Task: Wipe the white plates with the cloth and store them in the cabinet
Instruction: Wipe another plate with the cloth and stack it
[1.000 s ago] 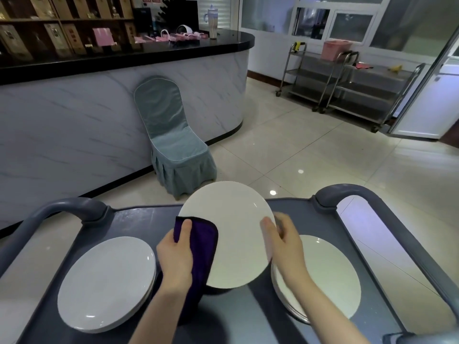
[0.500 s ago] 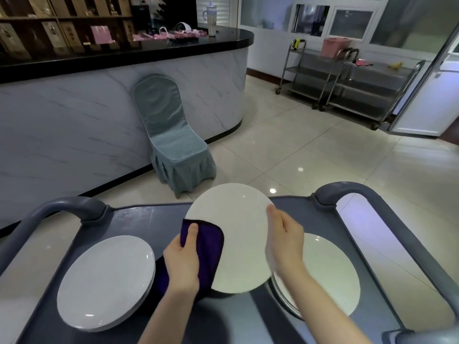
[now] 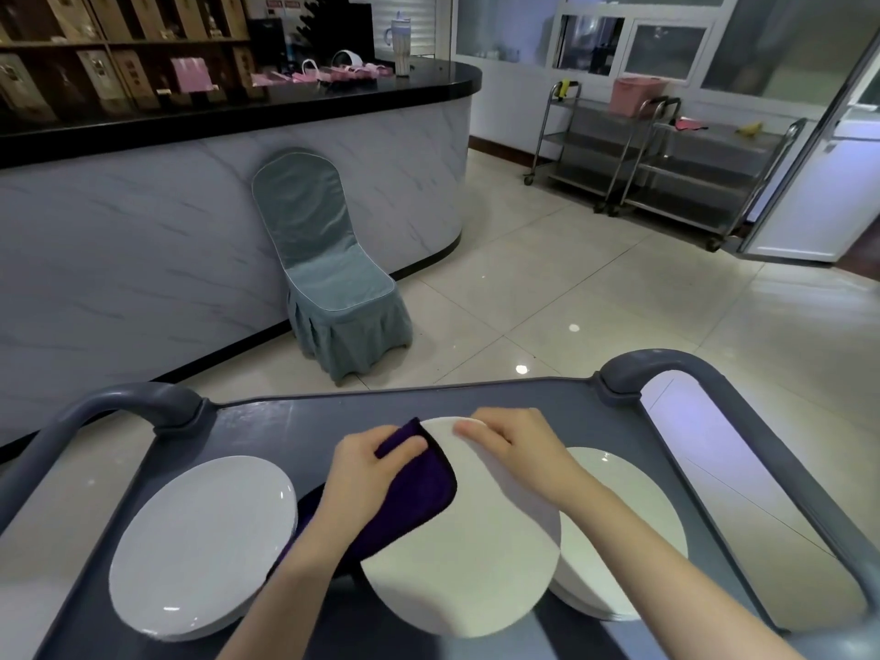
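A curved, marble-fronted counter with a black top [image 3: 190, 231] fills the far left, and a teal fabric-covered chair [image 3: 333, 288] stands against it. Two steel trolleys [image 3: 666, 159] stand at the far right. No cabinet can be made out with certainty.

Nearer, a dark grey plastic service cart [image 3: 285, 421] spans the bottom of the view. On its top, a left stack of white plates [image 3: 205, 540] and a right stack of white plates [image 3: 628, 516] lie well apart.

Between them is a single white round plate [image 3: 466, 564], held over the cart with its face towards the person. Its right edge overlaps the right stack in this view. Whether its near edge rests on the cart cannot be told.

A folded, dark purple cloth [image 3: 414, 493] lies against the upper left part of that plate's face.

The left hand [image 3: 366, 469] grasps the cloth, fingers and thumb curled on it, and presses it against the plate. The right hand [image 3: 514, 445] grips the plate's far rim with fingers hooked over the edge, just right of the cloth.

The unwiped face appears to lie near and right of the left hand. The next stroke therefore likely runs towards the person and across the plate. The right hand, being nearer the rim, is the one placed to steady or turn the plate.
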Tool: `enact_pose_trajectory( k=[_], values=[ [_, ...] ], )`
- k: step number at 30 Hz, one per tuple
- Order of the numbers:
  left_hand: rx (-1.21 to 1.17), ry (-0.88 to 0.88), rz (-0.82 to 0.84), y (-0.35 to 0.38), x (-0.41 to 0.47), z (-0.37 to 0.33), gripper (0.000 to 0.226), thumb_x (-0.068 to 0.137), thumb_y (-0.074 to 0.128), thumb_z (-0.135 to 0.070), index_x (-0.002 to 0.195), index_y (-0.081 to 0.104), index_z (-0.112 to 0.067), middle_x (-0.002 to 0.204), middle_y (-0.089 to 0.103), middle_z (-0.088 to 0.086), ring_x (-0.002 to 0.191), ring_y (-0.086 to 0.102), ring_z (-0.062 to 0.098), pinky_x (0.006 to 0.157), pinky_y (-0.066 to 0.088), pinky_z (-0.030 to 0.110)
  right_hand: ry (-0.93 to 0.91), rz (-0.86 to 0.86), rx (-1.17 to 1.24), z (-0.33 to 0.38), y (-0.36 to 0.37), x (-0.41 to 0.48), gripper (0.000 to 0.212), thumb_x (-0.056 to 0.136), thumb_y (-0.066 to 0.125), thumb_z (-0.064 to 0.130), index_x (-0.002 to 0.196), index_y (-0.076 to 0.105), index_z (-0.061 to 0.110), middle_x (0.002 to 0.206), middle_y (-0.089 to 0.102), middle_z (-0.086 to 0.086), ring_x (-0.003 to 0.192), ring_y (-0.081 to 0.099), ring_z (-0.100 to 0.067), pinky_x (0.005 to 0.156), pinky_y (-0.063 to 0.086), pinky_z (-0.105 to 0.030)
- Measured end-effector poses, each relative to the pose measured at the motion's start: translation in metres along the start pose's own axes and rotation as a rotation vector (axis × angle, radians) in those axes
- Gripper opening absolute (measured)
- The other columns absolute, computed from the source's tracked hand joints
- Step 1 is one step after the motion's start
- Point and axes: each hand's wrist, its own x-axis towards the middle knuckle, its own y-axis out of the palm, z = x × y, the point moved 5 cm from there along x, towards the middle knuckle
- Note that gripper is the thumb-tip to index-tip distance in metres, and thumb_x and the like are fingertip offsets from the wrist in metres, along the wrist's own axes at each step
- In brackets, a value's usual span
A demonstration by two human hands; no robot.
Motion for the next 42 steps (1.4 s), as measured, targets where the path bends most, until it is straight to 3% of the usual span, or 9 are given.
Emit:
enact_pose_trajectory(
  k=[9,14,17,20,24,31,33,37,42],
  values=[
    [-0.615,-0.549,-0.536,0.030,-0.032,0.052,0.026,0.096,0.059,-0.031,0.085,0.069,-0.010,0.086,0.068,0.003,0.082,0.059,0.020,0.083,0.050,0.038,0.724,-0.915,0.842,-0.034,0.067,-0.058,0.038,0.103,0.046,0.034,0.072,0.054,0.012,0.069,0.058,0.003,0.069,0.052,-0.019,0.070,0.045,-0.034],
    [-0.580,-0.517,-0.489,-0.007,-0.011,0.046,0.027,0.097,0.059,-0.028,0.078,0.065,-0.011,0.085,0.066,0.007,0.080,0.059,0.023,0.079,0.051,0.036,0.339,-0.462,0.449,-0.029,0.043,-0.065,0.008,0.098,0.057,0.031,0.100,0.062,0.036,0.097,0.068,0.025,0.095,0.063,-0.007,0.080,0.047,-0.014],
    [-0.544,-0.509,-0.437,-0.023,-0.001,0.040,0.025,0.097,0.060,-0.028,0.077,0.064,-0.012,0.082,0.066,0.007,0.080,0.060,0.025,0.078,0.051,0.036,-0.109,-0.326,-0.147,-0.021,0.027,-0.070,0.052,0.094,0.060,0.048,0.142,0.049,0.030,0.157,0.035,0.010,0.144,0.033,-0.003,0.117,0.025,-0.020],
    [-0.558,-0.522,-0.340,-0.026,0.008,0.034,0.020,0.096,0.062,-0.026,0.083,0.067,-0.012,0.084,0.071,0.007,0.084,0.066,0.027,0.079,0.055,0.038,-0.569,-0.135,-0.660,-0.011,0.040,-0.069,0.055,0.096,0.053,0.054,0.140,0.055,0.020,0.154,0.043,-0.002,0.144,0.038,-0.023,0.118,0.028,-0.044],
    [-0.504,-0.523,-0.220,-0.021,0.012,0.025,0.018,0.098,0.059,-0.022,0.090,0.068,-0.008,0.079,0.071,0.007,0.073,0.066,0.023,0.060,0.051,0.029,-0.705,-0.106,-0.708,-0.004,0.046,-0.061,0.039,0.096,0.049,0.021,0.132,0.063,0.019,0.140,0.059,-0.002,0.127,0.057,-0.026,0.101,0.049,-0.040],
    [-0.927,-0.550,-0.161,-0.012,0.012,0.022,0.023,0.093,0.059,-0.024,0.100,0.067,-0.003,0.081,0.069,0.015,0.071,0.065,0.027,0.069,0.053,0.036,-0.370,-0.110,-0.275,0.024,0.028,-0.058,0.034,0.103,0.044,0.044,0.127,0.064,0.034,0.134,0.056,0.031,0.113,0.063,0.000,0.088,0.052,-0.019],
    [-0.878,-0.435,-0.113,0.001,0.008,0.010,0.022,0.086,0.068,-0.034,0.087,0.065,-0.013,0.080,0.062,0.013,0.074,0.063,0.025,0.076,0.052,0.036,-0.200,-0.097,-0.018,0.034,0.024,-0.058,0.025,0.103,0.044,0.043,0.114,0.066,0.044,0.107,0.060,0.045,0.095,0.062,0.010,0.081,0.047,-0.013],
    [-0.607,-0.246,-0.007,0.031,0.002,-0.004,0.067,0.081,0.050,-0.076,0.140,0.046,-0.044,0.148,0.046,-0.003,0.138,0.043,0.019,0.115,0.033,0.048,0.031,-0.205,0.376,0.045,0.023,-0.053,0.045,0.102,0.051,0.020,0.059,0.049,0.032,0.056,0.038,0.015,0.057,0.032,-0.002,0.055,0.028,-0.017],
    [-0.048,0.306,0.026,0.057,-0.029,-0.045,0.063,0.103,0.036,-0.025,0.152,-0.002,-0.041,0.161,-0.007,-0.026,0.147,-0.007,-0.006,0.123,0.001,0.032,0.237,-0.404,0.760,0.035,0.012,-0.038,0.034,0.099,0.055,0.027,0.071,0.068,0.013,0.071,0.070,-0.005,0.068,0.063,-0.018,0.068,0.052,-0.029]
  ],
)
